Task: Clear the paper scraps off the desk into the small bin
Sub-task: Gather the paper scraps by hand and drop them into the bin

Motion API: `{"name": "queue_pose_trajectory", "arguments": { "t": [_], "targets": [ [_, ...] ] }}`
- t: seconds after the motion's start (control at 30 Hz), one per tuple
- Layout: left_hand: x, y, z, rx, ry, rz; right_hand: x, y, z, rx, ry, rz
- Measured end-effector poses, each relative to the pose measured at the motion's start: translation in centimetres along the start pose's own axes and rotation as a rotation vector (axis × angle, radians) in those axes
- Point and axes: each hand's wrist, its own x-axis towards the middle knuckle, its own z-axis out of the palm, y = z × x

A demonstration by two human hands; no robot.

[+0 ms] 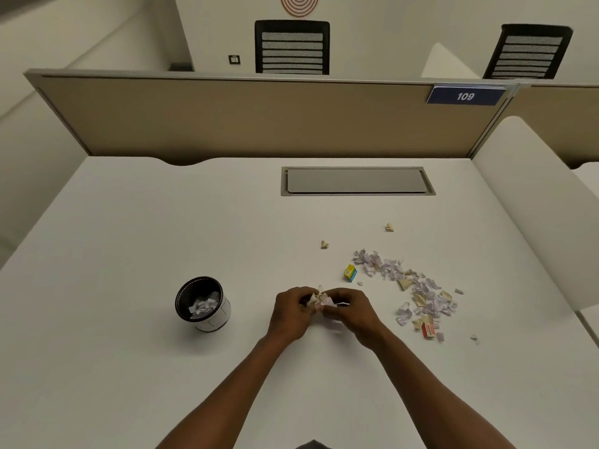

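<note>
Both hands gather a wad of paper scraps over the desk, bin to their left.

The left hand and right hand meet fingertip to fingertip, fingers curled close around one bunch of scraps (cream and pale lilac). The small bin, one in number, stands upright left of the left hand, mouth upward, some scraps inside. A loose pile lies right of the right hand, its long axis apparently running away-left to near-right. Beyond the hands lie two stray cream bits; one small yellow box sits just beyond the right hand on the desk.
</note>
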Motion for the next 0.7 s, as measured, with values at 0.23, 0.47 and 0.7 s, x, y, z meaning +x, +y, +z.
{"name": "queue_pose_trajectory", "arguments": {
  "t": [0.23, 0.47, 0.7],
  "targets": [
    [0.1, 2.0, -3.5, -0.084, 0.065, 0.047, 0.0, -3.4, 0.4, 0.239, -0.097, -0.112],
    [-1.0, 3.5, -8.3, -0.22, 0.204, 0.126, 0.4, -8.3, 2.9, 0.227, -0.169, -0.231],
    [-3.7, 0.5, -14.3, -0.16, 0.379, 0.037, 0.8, -11.9, 9.3, 0.053, -0.294, -0.268]
  ]
}}
